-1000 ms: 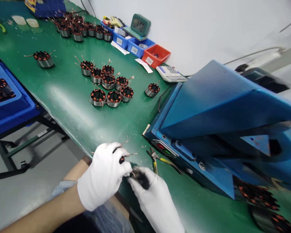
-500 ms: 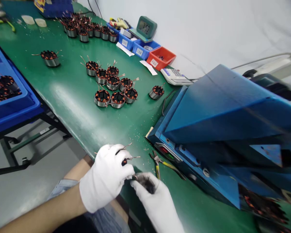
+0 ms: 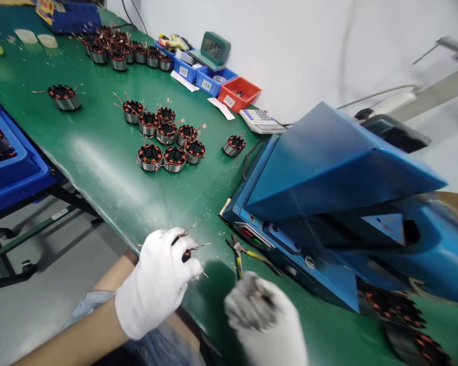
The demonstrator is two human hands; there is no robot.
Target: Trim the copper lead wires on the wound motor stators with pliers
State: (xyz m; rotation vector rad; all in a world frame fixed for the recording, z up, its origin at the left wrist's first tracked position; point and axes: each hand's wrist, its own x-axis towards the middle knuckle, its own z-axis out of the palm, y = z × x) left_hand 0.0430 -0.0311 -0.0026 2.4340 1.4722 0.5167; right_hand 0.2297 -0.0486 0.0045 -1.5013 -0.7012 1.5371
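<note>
My left hand (image 3: 158, 282), in a white glove, is closed around a wound motor stator (image 3: 186, 255). The glove covers most of it; some orange copper winding and a few twisted wire ends stick out between the fingers. My right hand (image 3: 257, 310), gloved too with grey-stained fingertips, hangs over the bench to the right, apart from the stator. Motion smears its fingers, so whether they hold anything does not show. Just beyond it lie diagonal cutters (image 3: 239, 250) with yellow-and-black handles, their jaws pointing away toward the left.
A blue machine (image 3: 309, 188) fills the right side, with more stators (image 3: 400, 310) by its near end. Several stators (image 3: 150, 156) stand grouped mid-bench. Behind them are blue bins (image 3: 209, 84), a red bin (image 3: 238, 94), a calculator (image 3: 261, 121) and a clock. A blue crate (image 3: 15, 173) stands left.
My right hand has drawn away from the stator, moving right and toward the cutters. My left hand keeps its hold. The whole view has shifted slightly.
</note>
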